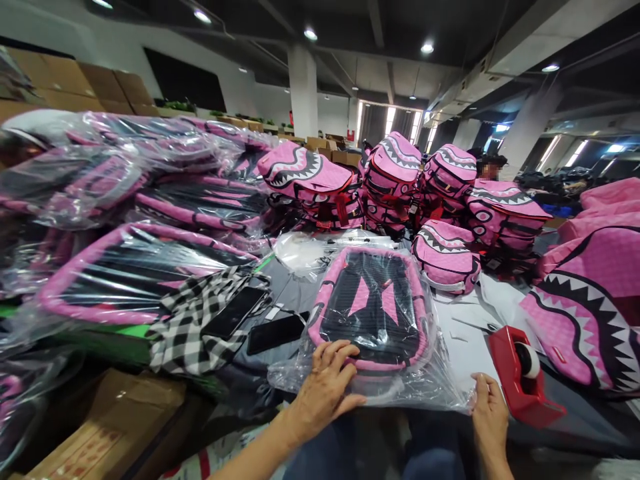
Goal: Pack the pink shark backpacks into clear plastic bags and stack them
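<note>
A pink and black backpack [375, 313] lies in a clear plastic bag [400, 397] on the table in front of me, its black padded back facing up. My left hand [333, 380] rests on the bag at the backpack's near left edge, fingers spread and bent over the plastic. At the bag's near right corner, my right hand [487, 407] pinches the plastic between thumb and fingers. Just right of that hand stands a red tape dispenser [525, 380] with a roll of tape.
Bagged backpacks [150, 273] pile up on the left. Pink shark-mouth backpacks [395, 173] stand across the back, with another [590, 333] at right. Two dark phones [275, 333] and a checked cloth [190, 333] lie to my left; scissors [477, 325] lie near the dispenser. A cardboard box [115, 427] is below left.
</note>
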Available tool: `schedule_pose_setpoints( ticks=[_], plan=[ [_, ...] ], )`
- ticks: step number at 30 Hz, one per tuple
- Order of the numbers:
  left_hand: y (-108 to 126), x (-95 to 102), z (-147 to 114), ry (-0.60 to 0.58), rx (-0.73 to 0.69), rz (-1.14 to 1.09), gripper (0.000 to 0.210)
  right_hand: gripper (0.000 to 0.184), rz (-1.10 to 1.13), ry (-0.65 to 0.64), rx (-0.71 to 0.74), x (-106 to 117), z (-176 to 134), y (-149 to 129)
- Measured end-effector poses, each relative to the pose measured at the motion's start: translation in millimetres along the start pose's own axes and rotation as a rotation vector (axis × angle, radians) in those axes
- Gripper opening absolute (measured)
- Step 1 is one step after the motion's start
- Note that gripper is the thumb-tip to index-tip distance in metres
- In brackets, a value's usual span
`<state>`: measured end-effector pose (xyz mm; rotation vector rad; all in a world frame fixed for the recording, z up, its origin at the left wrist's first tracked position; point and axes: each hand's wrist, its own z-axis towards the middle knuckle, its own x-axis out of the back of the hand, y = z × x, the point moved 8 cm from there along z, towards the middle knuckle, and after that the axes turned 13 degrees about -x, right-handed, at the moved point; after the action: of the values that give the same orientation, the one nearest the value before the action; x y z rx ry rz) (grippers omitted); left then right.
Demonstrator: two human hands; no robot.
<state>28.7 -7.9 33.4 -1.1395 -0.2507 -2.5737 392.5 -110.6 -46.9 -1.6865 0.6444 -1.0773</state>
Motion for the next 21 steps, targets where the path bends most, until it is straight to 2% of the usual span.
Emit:
schedule_pose_setpoints(
  ticks=[5,8,11,15,17,18,19,21],
  plan=[
    [-18.5,2.9,13.1,-0.055,0.023,-0.135,0.008,0.069,0.021,0.009,0.019,2.9,2.7,3.7],
    [-47.4,-15.9,30.7,-0.189,0.151,-0.344,0.015,0.063,0.014,-0.035,0.012,-2.2,9.8,3.8],
    [-73.8,-41.3,38.4,-0.298,0.309,-0.579,0.025,0.062,-0.023,-0.105,-0.023,-16.7,21.3,4.3],
    [-85.0,-60.6,36.1,-0.348,0.398,-0.699,0.029,0.064,-0.115,-0.228,-0.04,-28.2,35.2,-1.4],
    [-84.0,-61.7,33.8,-0.346,0.407,-0.7,0.028,0.065,-0.131,-0.28,0.006,-15.6,42.1,-11.6],
    [-83.1,-60.6,33.3,-0.335,0.409,-0.698,0.027,0.066,-0.129,-0.279,0.034,-2.1,47.2,-17.8],
    [-82.2,-59.1,33.1,-0.324,0.411,-0.695,0.027,0.066,-0.129,-0.236,0.063,17.0,54.2,-24.2],
    [-80.5,-56.1,33.5,-0.305,0.413,-0.692,0.026,0.063,-0.185,-0.039,0.122,66.2,70.7,-37.0]
  ],
)
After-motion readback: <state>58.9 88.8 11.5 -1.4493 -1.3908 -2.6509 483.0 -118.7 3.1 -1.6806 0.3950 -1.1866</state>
